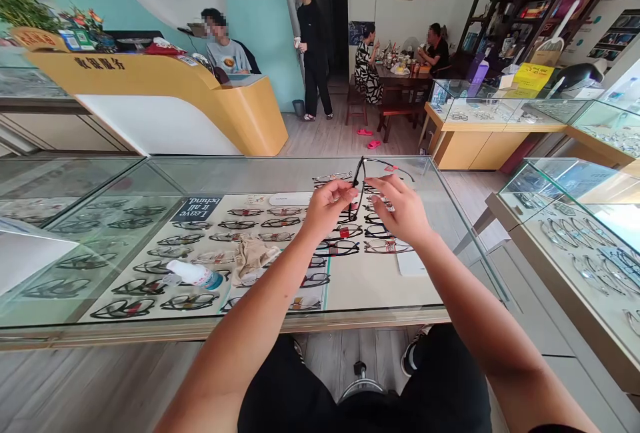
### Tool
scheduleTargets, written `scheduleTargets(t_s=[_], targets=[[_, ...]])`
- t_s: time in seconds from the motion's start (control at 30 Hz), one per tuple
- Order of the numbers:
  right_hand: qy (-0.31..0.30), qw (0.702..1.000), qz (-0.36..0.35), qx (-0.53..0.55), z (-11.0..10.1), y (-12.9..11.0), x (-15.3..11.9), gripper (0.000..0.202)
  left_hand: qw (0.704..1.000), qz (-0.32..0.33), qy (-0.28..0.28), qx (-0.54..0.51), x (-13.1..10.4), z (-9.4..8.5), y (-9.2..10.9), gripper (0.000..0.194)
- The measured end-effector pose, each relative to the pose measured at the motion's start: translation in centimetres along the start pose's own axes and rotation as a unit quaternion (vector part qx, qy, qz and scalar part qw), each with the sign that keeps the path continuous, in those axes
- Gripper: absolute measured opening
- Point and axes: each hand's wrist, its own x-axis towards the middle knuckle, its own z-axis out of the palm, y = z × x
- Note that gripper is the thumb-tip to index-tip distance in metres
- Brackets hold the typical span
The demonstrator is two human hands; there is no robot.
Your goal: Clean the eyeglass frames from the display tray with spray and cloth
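My left hand (329, 205) pinches a pair of dark-framed eyeglasses (358, 179) above the glass counter (240, 173). The frame is turned nearly edge-on, and one thin temple reaches out to the right. My right hand (401, 205) is beside it, its thumb and fingers apart; a stretched fingertip is at the frame's edge, and I cannot tell if it touches. Under my hands, rows of eyeglasses (281, 222) lie in the case. A white-capped spray bottle (195, 275) with a blue base lies on the counter, with a crumpled beige cloth (251, 256) to its right.
A second display case (575, 239) stands at the right. Beyond the counter is a yellow-and-white reception desk (200, 106) with a person (227, 53) behind it. Another person (315, 46) stands in a doorway, and two people sit at a dining table (403, 78).
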Motion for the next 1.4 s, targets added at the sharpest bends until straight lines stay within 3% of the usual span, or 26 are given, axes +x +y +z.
scheduleTargets(t_s=[0.1,0.3,0.57,0.9,1.0,1.07,1.2,1.4], targets=[[-0.024,0.999,-0.01,-0.036,0.6,-0.2,-0.1,0.042,1.0,0.018,-0.012,0.009,-0.1,0.2,-0.1,0.063],[0.001,0.999,0.01,-0.044,1.0,0.0,-0.2,0.025,1.0,0.012,0.012,0.002,-0.1,0.4,0.0,0.063],[-0.001,0.997,0.029,-0.074,0.9,0.4,-0.2,0.021,0.996,-0.002,0.057,-0.072,0.3,-0.3,-0.3,0.063],[-0.114,0.983,0.105,-0.095,-0.7,0.0,0.1,0.025,0.985,0.021,0.127,-0.114,1.1,-1.6,-0.8,0.057],[-0.145,0.979,0.099,-0.104,-0.7,-0.3,0.0,0.025,0.987,0.018,0.117,-0.109,1.1,-1.7,-0.9,0.059],[-0.129,0.982,0.085,-0.106,-0.5,-0.8,-0.1,0.024,0.991,0.006,0.09,-0.099,0.9,-1.3,-1.0,0.061],[-0.08,0.994,0.062,-0.033,0.2,-2.1,-0.1,0.046,0.996,-0.004,0.038,-0.083,-0.3,0.5,-0.6,0.062],[-0.058,0.977,0.094,0.18,1.3,-3.2,-0.5,0.03,0.996,-0.016,0.009,-0.087,-2.8,1.8,0.7,0.058]])
